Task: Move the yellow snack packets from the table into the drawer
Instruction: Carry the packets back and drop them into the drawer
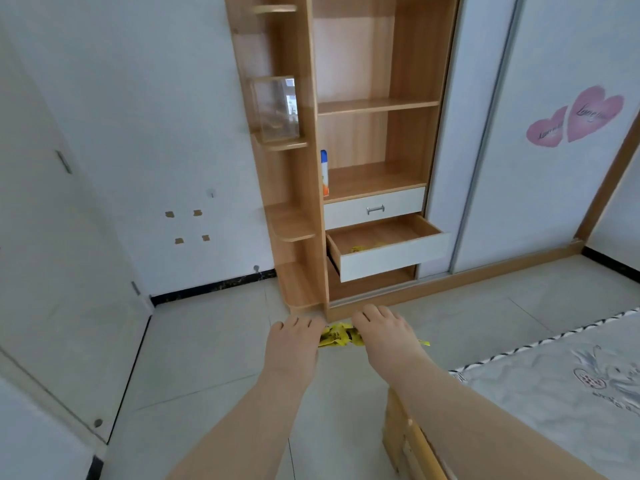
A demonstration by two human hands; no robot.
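Both my hands reach forward above the floor, holding a bunch of yellow snack packets (337,336) between them. My left hand (294,344) grips the bunch's left side and my right hand (384,337) its right side, with a packet tip sticking out past the right hand. The fingers curl under and are hidden. Ahead, the lower drawer (391,256) of the wooden wardrobe stands pulled out, white-fronted, with some yellow packets (363,248) lying inside near its front wall.
A shut upper drawer with a metal handle (375,209) sits above the open one. A spray bottle (324,173) stands on the shelf above. Side shelves hold a clear box (275,109). A bed with a patterned mattress (571,368) lies to the right. White sliding doors (536,150) flank the wardrobe.
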